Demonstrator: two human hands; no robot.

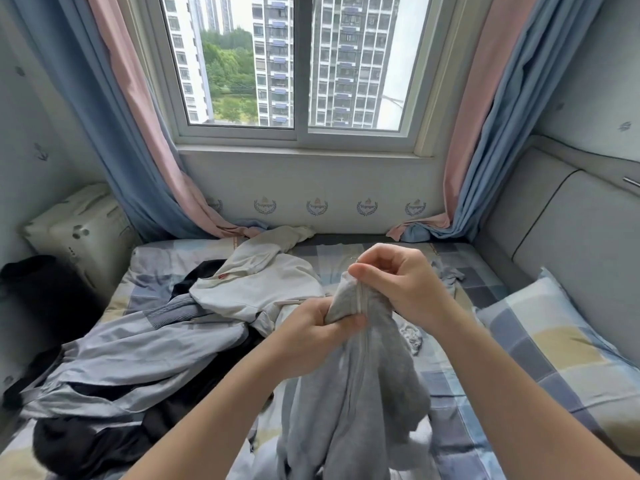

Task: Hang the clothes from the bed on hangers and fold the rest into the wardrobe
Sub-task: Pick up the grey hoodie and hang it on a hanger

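Beneath a window (298, 64) framed by blue and pink curtains (114, 126), a bed (485, 403) in a checked sheet carries a heap of clothes. Both hands are raised over the bed's middle, gripping a grey zip-up top (360, 410) that hangs down from them. The left hand (311, 329) is closed around the fabric near its upper end; the right hand (398, 285) pinches the top edge by the zip. To the left lie a cream garment (263, 285), a pale blue shirt (138, 348) and black clothing (86, 441). A checked pillow (568, 348) lies at right.
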